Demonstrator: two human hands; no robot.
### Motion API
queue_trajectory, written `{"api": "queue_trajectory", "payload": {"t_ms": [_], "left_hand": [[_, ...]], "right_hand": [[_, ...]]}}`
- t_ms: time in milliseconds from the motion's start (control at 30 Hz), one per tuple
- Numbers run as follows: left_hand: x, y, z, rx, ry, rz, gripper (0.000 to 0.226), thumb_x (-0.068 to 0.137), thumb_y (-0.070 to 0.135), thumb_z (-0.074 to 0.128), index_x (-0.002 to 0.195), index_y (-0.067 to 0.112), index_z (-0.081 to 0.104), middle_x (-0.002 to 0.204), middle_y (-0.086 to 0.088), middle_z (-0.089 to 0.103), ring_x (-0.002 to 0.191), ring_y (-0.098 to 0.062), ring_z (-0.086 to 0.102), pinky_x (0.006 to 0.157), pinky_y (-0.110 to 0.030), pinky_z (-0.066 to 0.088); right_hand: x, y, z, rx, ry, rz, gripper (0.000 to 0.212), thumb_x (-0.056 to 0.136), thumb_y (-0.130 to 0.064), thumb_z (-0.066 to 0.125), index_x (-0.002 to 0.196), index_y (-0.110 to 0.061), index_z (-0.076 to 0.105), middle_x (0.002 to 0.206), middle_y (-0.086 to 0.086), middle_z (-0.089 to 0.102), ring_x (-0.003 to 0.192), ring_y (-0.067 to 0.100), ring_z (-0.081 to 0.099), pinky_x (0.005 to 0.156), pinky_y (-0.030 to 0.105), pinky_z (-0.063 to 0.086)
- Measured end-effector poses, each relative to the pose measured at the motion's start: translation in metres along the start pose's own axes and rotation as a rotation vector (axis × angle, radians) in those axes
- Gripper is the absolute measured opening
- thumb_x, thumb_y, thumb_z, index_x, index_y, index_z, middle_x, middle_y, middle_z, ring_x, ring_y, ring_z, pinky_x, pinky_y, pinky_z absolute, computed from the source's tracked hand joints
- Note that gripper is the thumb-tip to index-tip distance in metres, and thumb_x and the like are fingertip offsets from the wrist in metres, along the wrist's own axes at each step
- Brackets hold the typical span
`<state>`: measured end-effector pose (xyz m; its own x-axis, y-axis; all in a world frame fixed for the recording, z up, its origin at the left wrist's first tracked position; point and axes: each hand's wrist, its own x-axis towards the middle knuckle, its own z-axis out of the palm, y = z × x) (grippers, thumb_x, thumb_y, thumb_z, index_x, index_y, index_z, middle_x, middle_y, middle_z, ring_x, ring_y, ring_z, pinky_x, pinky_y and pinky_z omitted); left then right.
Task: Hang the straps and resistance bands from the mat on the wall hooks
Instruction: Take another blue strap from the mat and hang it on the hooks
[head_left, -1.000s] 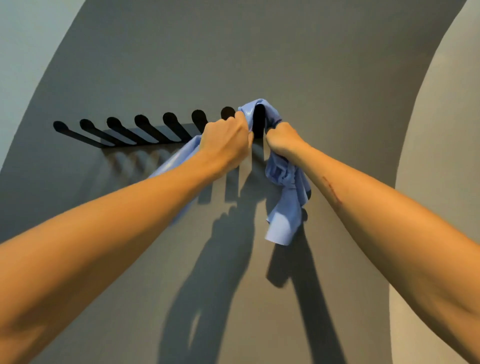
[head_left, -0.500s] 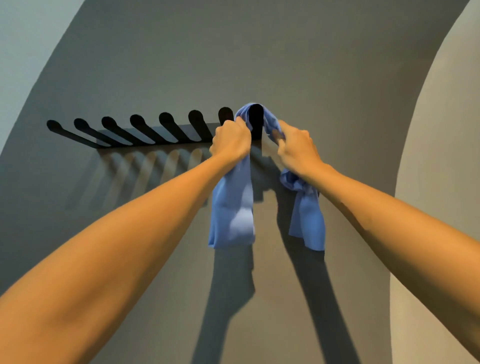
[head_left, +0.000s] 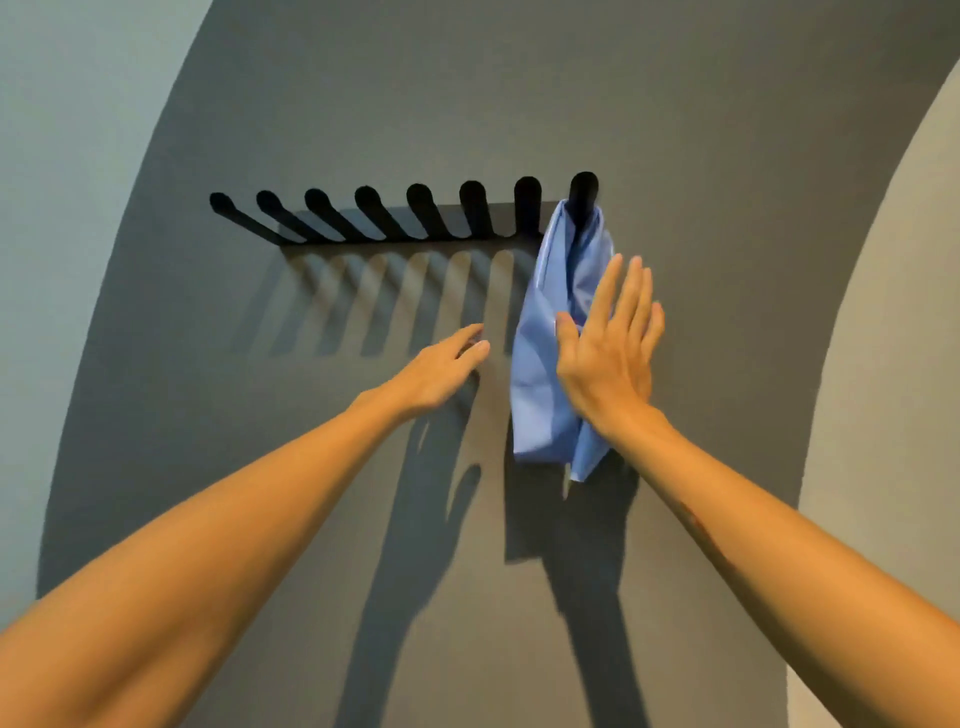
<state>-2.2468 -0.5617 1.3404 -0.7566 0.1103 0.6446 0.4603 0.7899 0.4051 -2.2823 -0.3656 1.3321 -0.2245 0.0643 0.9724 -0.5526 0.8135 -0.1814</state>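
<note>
A: Both hands have let go since half a second ago. Left hand (head_left: 441, 364) loose, holding nothing, apart from the band (head_left: 545, 353). Right hand (head_left: 610, 353) flat, fingers straight, in front of the band; contact unclear.

B: Band position?

A: Draped over the last peg at the right end of the rack (head_left: 395, 218). Seven pegs bare.

B: Progress?

A: One item hung. Mat not visible, remainder unknown. Wall (head_left: 727, 130) grey, paler areas either side.

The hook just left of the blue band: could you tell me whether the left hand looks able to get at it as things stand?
Probably yes. The left hand is open, holds nothing and hovers below that bare hook. The blue band hangs only from the rightmost hook, and the right hand lies flat against it, off to the side.
</note>
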Motion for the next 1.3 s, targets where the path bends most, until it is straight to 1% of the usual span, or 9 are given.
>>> {"api": "queue_trajectory", "payload": {"t_ms": [67,133,233,367,467,667,967,1100,1300], "left_hand": [[-0.045,-0.034,-0.024,-0.024,-0.026,-0.040,0.060,0.100,0.050,0.035,0.153,0.030,0.018,0.156,0.005,0.031,0.143,-0.015,0.029,0.112,-0.027,0.023],[-0.098,-0.062,-0.057,0.023,-0.049,-0.083,0.067,0.095,0.061,0.036,0.153,0.036,0.014,0.157,0.010,0.027,0.145,-0.012,0.025,0.119,-0.035,0.018],[-0.179,-0.091,-0.113,0.154,-0.070,-0.142,0.079,0.083,0.074,0.033,0.151,0.042,0.011,0.158,0.015,0.023,0.146,-0.009,0.021,0.121,-0.043,0.015],[-0.294,-0.116,-0.201,0.178,-0.036,-0.313,0.069,0.090,0.068,0.038,0.151,0.045,0.014,0.156,0.013,0.028,0.145,-0.012,0.025,0.121,-0.041,0.016],[-0.385,-0.129,-0.266,0.293,0.000,-0.421,0.065,0.093,0.063,0.039,0.151,0.042,0.017,0.155,0.007,0.034,0.143,-0.015,0.030,0.119,-0.040,0.019],[-0.581,-0.116,-0.364,0.494,0.031,-0.746,0.079,0.083,0.075,0.034,0.151,0.043,0.010,0.156,0.005,0.032,0.143,-0.023,0.029,0.118,-0.051,0.021],[-0.833,0.023,-0.424,0.652,0.363,-1.185,0.068,0.090,0.068,0.037,0.151,0.043,0.016,0.154,0.006,0.036,0.139,-0.018,0.036,0.116,-0.044,0.024],[-0.913,0.122,-0.399,0.731,0.552,-1.335,0.059,0.097,0.053,0.041,0.151,0.038,0.021,0.151,0.005,0.039,0.135,-0.012,0.038,0.110,-0.033,0.029],[-1.012,0.282,-0.307,0.771,0.836,-1.622,0.063,0.095,0.057,0.041,0.151,0.036,0.023,0.149,0.001,0.042,0.136,-0.009,0.038,0.109,-0.023,0.032]], "right_hand": [[-0.026,-0.020,-0.010,-0.019,0.042,-0.311,0.072,0.099,-0.045,0.036,0.155,-0.006,0.013,0.162,0.017,0.010,0.150,0.030,0.007,0.121,0.051,0.007],[-0.057,-0.052,-0.011,0.139,-0.089,-0.474,0.069,0.098,-0.044,0.039,0.155,-0.010,0.018,0.162,0.010,0.013,0.151,0.024,0.008,0.122,0.047,0.007],[-0.104,-0.120,0.003,0.422,-0.435,-0.404,0.068,0.098,-0.047,0.037,0.156,-0.021,0.013,0.163,-0.002,0.013,0.151,0.012,0.003,0.123,0.043,0.009],[-0.161,-0.256,0.017,0.810,-0.926,-0.124,0.062,0.100,-0.051,0.038,0.155,-0.035,0.011,0.161,-0.011,0.019,0.148,0.009,0.016,0.120,0.034,0.016],[-0.202,-0.356,0.013,0.931,-1.068,-0.178,0.065,0.098,-0.055,0.039,0.154,-0.039,0.010,0.160,-0.011,0.022,0.145,0.014,0.026,0.111,0.027,0.021],[-0.286,-0.539,-0.022,1.161,-1.221,-0.374,0.070,0.096,-0.060,0.037,0.155,-0.034,0.011,0.160,0.000,0.024,0.146,0.020,0.027,0.119,0.041,0.023],[-0.400,-0.734,-0.146,1.564,-1.442,-0.757,0.067,0.098,-0.052,0.040,0.155,-0.031,0.012,0.157,0.002,0.031,0.144,0.021,0.030,0.111,0.034,0.024],[-0.445,-0.776,-0.244,1.739,-1.521,-0.976,0.066,0.098,-0.052,0.042,0.155,-0.030,0.015,0.156,0.002,0.034,0.143,0.020,0.031,0.108,0.029,0.025],[-0.530,-0.783,-0.405,1.898,-1.588,-1.379,0.070,0.093,-0.062,0.044,0.152,-0.035,0.018,0.149,0.004,0.042,0.137,0.018,0.039,0.107,0.032,0.032]]}}
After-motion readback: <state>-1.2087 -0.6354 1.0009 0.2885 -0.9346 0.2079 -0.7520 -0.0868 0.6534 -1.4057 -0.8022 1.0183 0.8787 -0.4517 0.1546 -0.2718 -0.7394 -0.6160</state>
